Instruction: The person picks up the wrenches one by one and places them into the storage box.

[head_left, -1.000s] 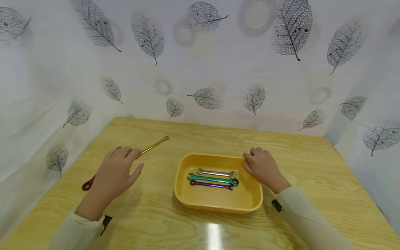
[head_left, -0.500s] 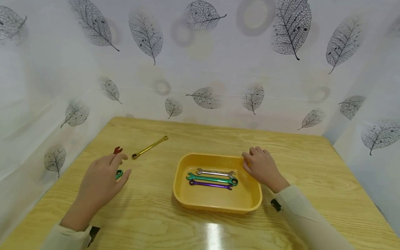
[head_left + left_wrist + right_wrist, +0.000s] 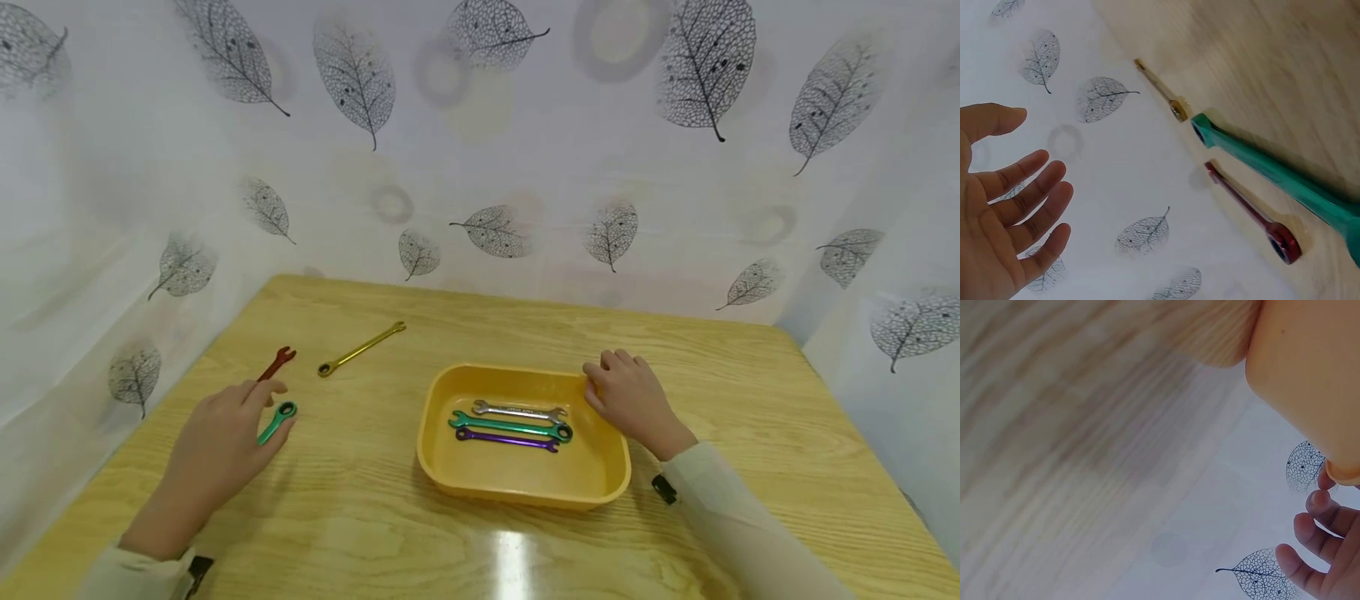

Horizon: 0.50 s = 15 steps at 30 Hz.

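- Shifted left and nearer since a second ago: left hand (image 3: 216, 443), relaxed, fingers parted, holding nothing.
- Pinched at far right corner by right hand (image 3: 633, 402): yellow tray (image 3: 517, 480).
- Inside, side by side: silver wrench (image 3: 521, 412), trayed green wrench (image 3: 510, 427), purple wrench (image 3: 508, 439).
- Partly hidden by left hand: loose green wrench (image 3: 274, 424), red wrench (image 3: 276, 365).
- Beyond, on wooden table (image 3: 375, 500): gold wrench (image 3: 363, 347).

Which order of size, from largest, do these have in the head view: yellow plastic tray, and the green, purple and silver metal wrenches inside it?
1. Yellow plastic tray
2. Green metal wrench inside it
3. Purple metal wrench and silver metal wrench: too alike to rank
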Motion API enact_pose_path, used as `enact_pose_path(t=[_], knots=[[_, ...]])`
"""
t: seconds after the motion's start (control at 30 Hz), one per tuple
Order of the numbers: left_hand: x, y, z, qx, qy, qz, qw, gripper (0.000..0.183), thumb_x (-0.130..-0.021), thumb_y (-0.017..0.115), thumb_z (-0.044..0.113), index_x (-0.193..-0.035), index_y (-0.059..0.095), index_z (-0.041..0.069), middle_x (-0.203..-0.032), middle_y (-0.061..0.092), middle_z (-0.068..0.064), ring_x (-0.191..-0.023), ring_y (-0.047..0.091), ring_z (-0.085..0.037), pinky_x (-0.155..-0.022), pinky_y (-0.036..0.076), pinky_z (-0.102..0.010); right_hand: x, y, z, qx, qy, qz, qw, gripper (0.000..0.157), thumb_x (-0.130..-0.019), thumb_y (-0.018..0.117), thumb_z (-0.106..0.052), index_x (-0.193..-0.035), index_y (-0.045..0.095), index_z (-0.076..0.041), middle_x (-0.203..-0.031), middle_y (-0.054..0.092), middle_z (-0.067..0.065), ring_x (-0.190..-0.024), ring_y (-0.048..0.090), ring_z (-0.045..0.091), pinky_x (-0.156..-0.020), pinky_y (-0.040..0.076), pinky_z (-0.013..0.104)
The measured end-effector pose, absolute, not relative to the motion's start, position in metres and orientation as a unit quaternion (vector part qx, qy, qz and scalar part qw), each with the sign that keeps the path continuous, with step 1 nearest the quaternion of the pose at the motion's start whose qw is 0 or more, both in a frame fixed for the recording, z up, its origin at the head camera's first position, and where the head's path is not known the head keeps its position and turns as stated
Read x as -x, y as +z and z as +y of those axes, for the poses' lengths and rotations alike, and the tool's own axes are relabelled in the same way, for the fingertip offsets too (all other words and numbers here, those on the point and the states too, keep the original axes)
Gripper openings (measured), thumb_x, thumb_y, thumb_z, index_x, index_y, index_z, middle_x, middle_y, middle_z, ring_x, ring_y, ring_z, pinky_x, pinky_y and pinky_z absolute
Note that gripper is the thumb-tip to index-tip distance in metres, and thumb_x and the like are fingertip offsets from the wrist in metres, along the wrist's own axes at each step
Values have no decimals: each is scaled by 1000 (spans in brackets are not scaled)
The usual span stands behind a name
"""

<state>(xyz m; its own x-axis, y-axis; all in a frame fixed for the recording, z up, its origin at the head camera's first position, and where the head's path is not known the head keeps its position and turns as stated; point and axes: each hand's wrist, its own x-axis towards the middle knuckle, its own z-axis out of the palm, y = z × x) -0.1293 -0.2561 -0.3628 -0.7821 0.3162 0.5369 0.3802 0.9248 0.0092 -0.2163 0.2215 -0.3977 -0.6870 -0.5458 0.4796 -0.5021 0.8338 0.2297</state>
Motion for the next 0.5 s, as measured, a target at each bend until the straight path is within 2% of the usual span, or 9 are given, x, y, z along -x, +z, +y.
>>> enact_pose_path(t=[0.07, 0.17, 0.5], knots=[[129, -364, -259, 181, -56, -946, 264, 38, -80, 71, 32, -102, 62, 2, -82, 65, -10, -71, 61, -29, -63, 48, -48, 216, -398, 221, -284, -40, -919, 272, 7, -82, 63, -14, -79, 58, -10, -65, 41, 4, -58, 33, 17, -54, 25, 28], [130, -367, -262, 174, -58, -951, 250, 43, -66, 80, 16, -102, 62, 2, -82, 64, -10, -70, 61, -28, -62, 48, -48, 216, -396, 221, -283, -37, -919, 272, 6, -82, 63, -13, -79, 58, -10, -64, 41, 4, -58, 33, 17, -54, 24, 28], [127, -378, -268, 158, -58, -959, 229, 37, -68, 78, 18, -98, 63, 2, -79, 65, -10, -67, 61, -29, -59, 48, -48, 215, -396, 220, -285, -30, -920, 268, 5, -82, 63, -13, -79, 59, -10, -64, 40, 4, -58, 33, 17, -54, 23, 28]])
